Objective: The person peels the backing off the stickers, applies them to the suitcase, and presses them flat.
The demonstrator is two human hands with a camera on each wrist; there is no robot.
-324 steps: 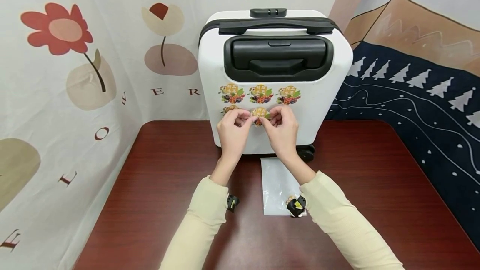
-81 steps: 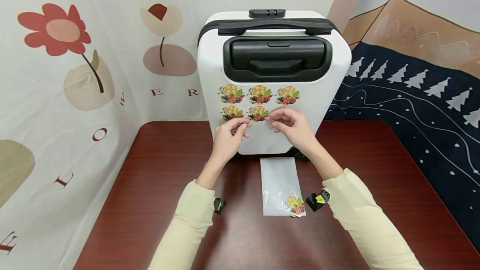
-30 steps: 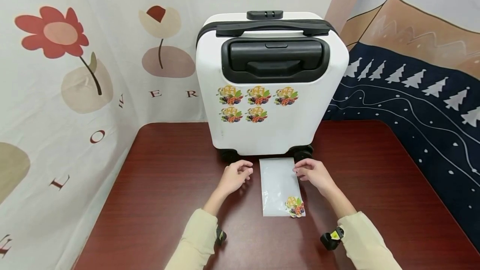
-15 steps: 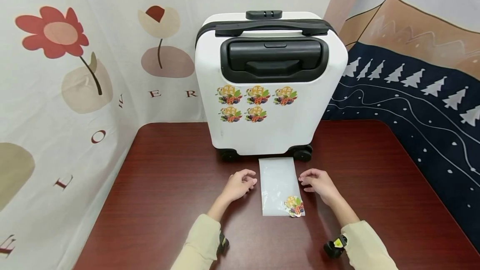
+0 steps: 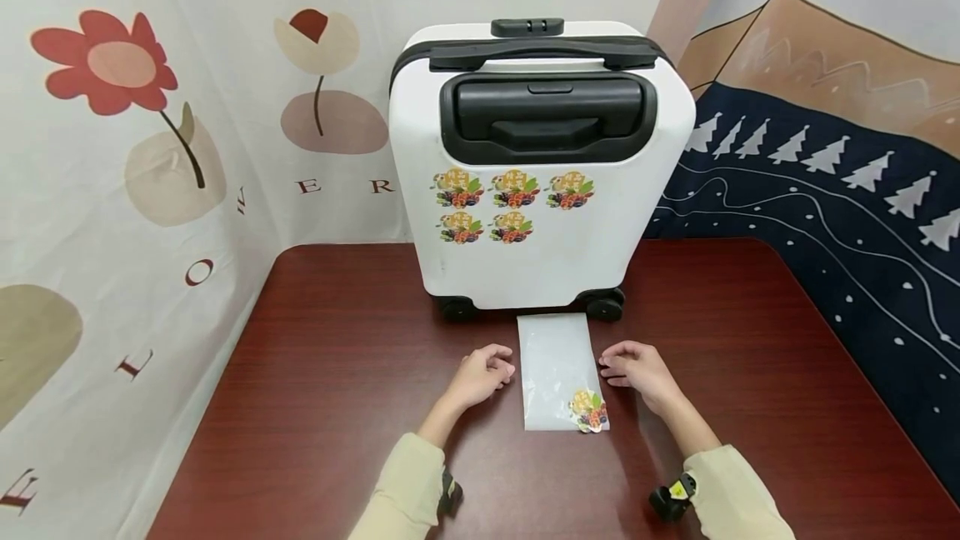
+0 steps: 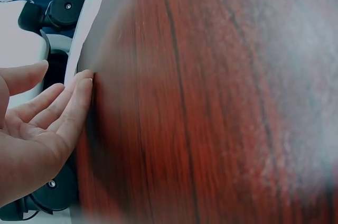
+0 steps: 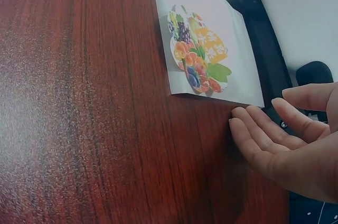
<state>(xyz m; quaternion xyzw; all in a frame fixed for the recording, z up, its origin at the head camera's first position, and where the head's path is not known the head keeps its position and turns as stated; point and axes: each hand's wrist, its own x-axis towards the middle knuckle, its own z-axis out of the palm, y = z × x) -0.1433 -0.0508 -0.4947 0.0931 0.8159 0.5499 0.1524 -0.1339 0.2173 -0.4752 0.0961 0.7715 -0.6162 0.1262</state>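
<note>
A white sheet lies on the table just in front of the suitcase, with a fruit sticker at its near right corner. To the sheet's left my left hand rests with loosely bent fingers and holds nothing. On the other side is my right hand, also relaxed and free of any object, its fingertips close to the sheet's edge. The white suitcase bears several matching fruit stickers, three in an upper row and two below. In the right wrist view the sticker shows berries and leaves.
The suitcase stands upright at the back of the dark red wooden table on black wheels. Its black pull handle sits recessed near the top. Printed cloths hang behind and at the sides.
Both hands held a sticker against the suitcase earlier; it now sits on the lower row, released. The hands have come down to either side of the sheet and barely moved in the last half second.
</note>
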